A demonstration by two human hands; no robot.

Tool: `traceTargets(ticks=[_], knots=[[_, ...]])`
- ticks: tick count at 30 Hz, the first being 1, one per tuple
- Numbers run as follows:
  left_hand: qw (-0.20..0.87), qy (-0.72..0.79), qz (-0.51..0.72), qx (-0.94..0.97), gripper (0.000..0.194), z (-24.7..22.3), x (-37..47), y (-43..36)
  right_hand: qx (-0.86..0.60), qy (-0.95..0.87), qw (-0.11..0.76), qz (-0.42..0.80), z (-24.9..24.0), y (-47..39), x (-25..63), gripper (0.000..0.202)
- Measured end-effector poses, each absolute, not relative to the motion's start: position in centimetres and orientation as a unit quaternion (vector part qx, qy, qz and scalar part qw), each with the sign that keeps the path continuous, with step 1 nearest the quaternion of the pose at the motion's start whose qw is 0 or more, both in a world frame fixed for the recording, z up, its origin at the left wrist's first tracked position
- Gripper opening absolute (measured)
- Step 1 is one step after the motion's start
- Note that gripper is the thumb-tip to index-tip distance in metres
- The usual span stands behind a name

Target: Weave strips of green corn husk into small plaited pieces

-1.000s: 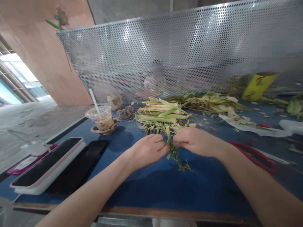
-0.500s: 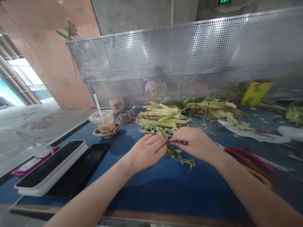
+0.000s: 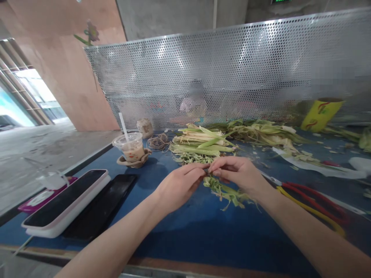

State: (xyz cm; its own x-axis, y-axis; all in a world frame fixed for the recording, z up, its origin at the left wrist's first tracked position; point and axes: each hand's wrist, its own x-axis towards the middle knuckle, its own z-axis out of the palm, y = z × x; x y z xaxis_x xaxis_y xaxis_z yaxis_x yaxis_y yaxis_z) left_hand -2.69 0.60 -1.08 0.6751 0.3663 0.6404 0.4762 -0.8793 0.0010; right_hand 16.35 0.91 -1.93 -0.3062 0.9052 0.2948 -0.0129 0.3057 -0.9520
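Note:
My left hand [image 3: 181, 185] and my right hand [image 3: 239, 172] meet at the middle of the blue table, fingertips pinched together around the end of a green plant strand [image 3: 226, 191]. The strand's leafy part hangs below and to the right, under my right hand. What exactly the fingertips grip is small and mostly hidden. Just behind my hands lies a bundle of green shredded leaves [image 3: 193, 158], with a pile of pale green husks [image 3: 203, 141] behind it.
Left: a drink cup [image 3: 130, 148] in a brown holder, twine [image 3: 159, 142], a white case [image 3: 66, 202], a black phone [image 3: 100, 204]. Right: red and yellow scissors [image 3: 313, 200], white paper [image 3: 319, 166], a yellow roll [image 3: 321, 116]. A perforated metal panel [image 3: 217, 69] stands behind.
The green strand below my hands has turned and spread, showing more of its pale green leaves. My right hand's fingers have shifted their pinch. The whole view has shifted slightly.

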Motion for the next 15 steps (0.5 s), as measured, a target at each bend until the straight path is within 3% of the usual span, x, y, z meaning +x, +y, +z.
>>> traceTargets(ticks=[7,15], knots=[[0.057,-0.247,-0.308,-0.917,0.016,-1.15,-2.50,0.83,-0.384,-0.637,0.445,0.499,-1.31,0.31,16.49,0.027],[0.090,-0.223,-0.319,-0.917,0.011,-0.79,-2.36,0.71,-0.414,-0.638,0.448,0.470,-1.34,0.22,16.14,0.010]])
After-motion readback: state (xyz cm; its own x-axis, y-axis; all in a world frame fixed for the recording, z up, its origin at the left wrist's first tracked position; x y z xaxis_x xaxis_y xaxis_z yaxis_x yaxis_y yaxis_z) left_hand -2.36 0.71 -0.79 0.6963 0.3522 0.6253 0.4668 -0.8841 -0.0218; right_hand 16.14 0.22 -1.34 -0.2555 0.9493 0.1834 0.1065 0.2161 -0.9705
